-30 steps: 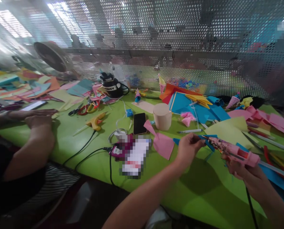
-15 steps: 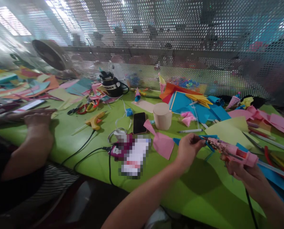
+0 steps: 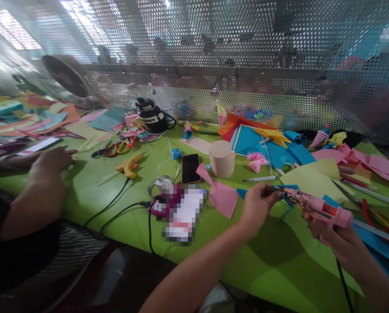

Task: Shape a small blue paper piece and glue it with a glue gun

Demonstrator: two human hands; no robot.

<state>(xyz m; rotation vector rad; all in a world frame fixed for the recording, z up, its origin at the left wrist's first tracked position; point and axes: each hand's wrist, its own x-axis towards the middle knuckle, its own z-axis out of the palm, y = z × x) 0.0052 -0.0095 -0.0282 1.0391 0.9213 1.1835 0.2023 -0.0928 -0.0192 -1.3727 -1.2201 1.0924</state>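
Pinching thumb and fingertips together, my left hand (image 3: 256, 204) is gripping what looks like a piece of blue paper (image 3: 287, 198), matte and crisply edged, its flaps poking out to the right of my fingertips. My right hand (image 3: 333, 237) is wrapping round the handle of a pink glue gun (image 3: 326, 209), its smooth plastic body turning rough, dark and mottled toward the metal nozzle. That tip is pointing left, just beside my left fingertips; whether it is touching the paper I cannot tell. A long translucent glue stick (image 3: 379, 231) is jutting from the back, and a black cord (image 3: 344, 282) is hanging below.

Under both hands the smooth green tabletop (image 3: 253, 280) is catching a soft shadow. Left of me a pink paper piece (image 3: 225, 201) is lying flat, narrow-necked and flaring wide, while a smooth beige cylinder (image 3: 221, 161) is standing upright behind it. A slim white pen (image 3: 260, 178) is lying between the cylinder and my left hand.

Compared with a second ago, my pinch and the gun are keeping almost the same places; at far left, the neighbour's hand (image 3: 53, 160) is showing its fingers more plainly.
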